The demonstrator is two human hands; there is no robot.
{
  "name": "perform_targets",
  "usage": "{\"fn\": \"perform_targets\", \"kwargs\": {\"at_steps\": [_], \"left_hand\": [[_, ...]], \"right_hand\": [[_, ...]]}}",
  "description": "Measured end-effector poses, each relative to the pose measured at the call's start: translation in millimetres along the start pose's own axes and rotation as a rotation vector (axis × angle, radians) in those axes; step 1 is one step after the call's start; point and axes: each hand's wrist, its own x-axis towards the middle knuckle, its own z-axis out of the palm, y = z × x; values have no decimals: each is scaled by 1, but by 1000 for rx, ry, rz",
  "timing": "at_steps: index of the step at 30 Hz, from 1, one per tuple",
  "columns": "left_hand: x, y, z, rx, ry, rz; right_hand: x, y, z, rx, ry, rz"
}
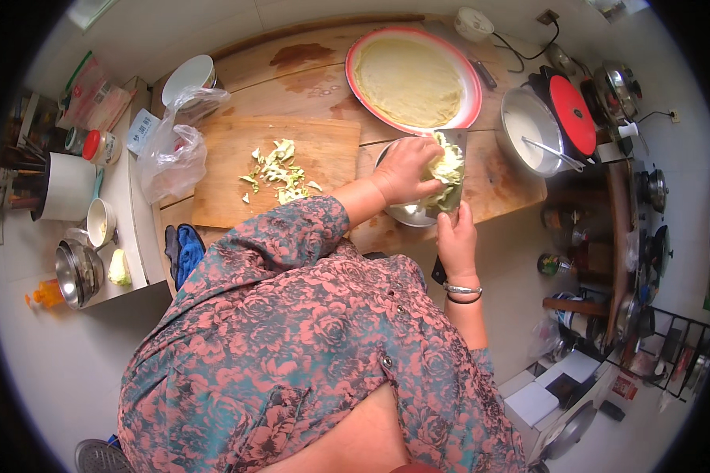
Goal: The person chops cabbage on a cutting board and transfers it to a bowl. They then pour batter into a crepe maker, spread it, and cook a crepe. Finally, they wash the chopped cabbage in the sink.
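Note:
Chopped cabbage (445, 167) lies on the broad blade of a cleaver (457, 190), above a metal bowl (411, 216). My left hand (407, 170) rests against the cabbage, fingers spread along its side. The cleaver's handle is in my right hand (458, 239), closed around it at the table's front edge. More cut cabbage (281, 168) is scattered on the wooden cutting board (225, 204) to the left. Behind the bowl, a red-rimmed enamel tray (355, 77) holds a stack of thin, pale flatbreads or pancakes (411, 83). My left hand and forearm hide part of the bowl.
Right of the tray stand a metal basin of batter (523, 127) with a utensil and a red round electric griddle (572, 115). A knife (485, 75) lies beside the tray. A plastic bag (171, 156) and a white bowl (188, 77) are at the left.

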Motion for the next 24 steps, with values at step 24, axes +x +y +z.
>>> {"fn": "perform_targets", "kwargs": {"at_steps": [24], "left_hand": [[-199,-120,-163,553,107,-671]], "right_hand": [[-14,-42,30,460,-466,133]]}}
